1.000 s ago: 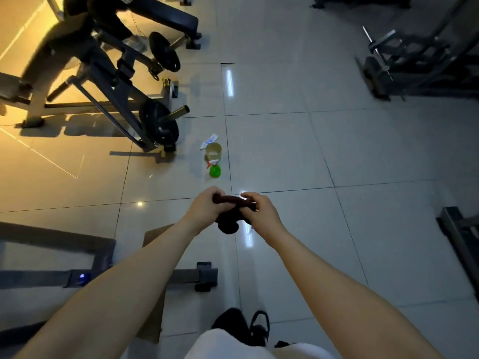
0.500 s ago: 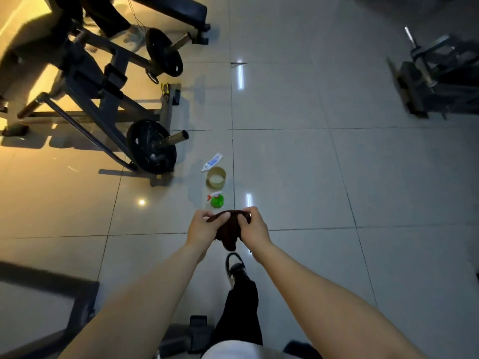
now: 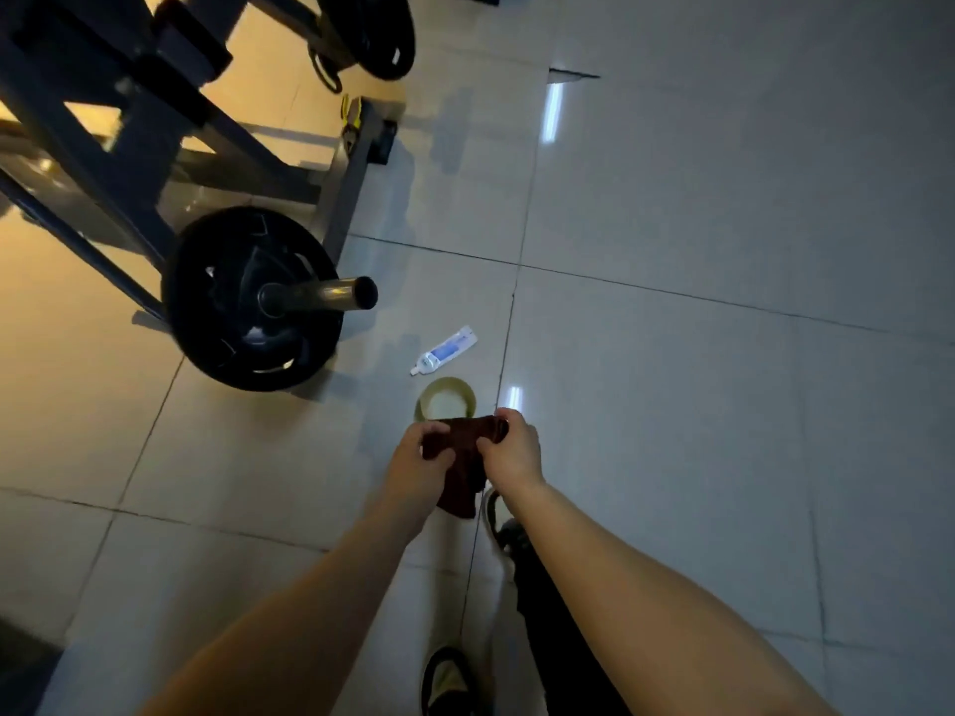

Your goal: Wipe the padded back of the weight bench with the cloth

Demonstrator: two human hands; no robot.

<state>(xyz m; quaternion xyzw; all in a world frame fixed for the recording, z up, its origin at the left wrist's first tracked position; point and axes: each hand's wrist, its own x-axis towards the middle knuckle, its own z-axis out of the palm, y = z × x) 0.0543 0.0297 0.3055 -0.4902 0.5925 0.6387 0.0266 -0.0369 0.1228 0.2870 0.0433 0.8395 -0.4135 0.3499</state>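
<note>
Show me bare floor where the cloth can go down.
Bare grey tiled floor lies right of the right hand. Crowded ahead-left: white tube, round yellowish container, black weight plate. Both hands hold the dark cloth.

Pretty dim shot overall, bluish-grey. Warm orange light spilled in from the upper left across the floor tiles (image 3: 67,405), and white ceiling-light streaks glared off the glossy floor. The weight plate (image 3: 253,299) threw a soft shadow. Edges bent from the wide lens, with slight motion blur throughout.
</note>
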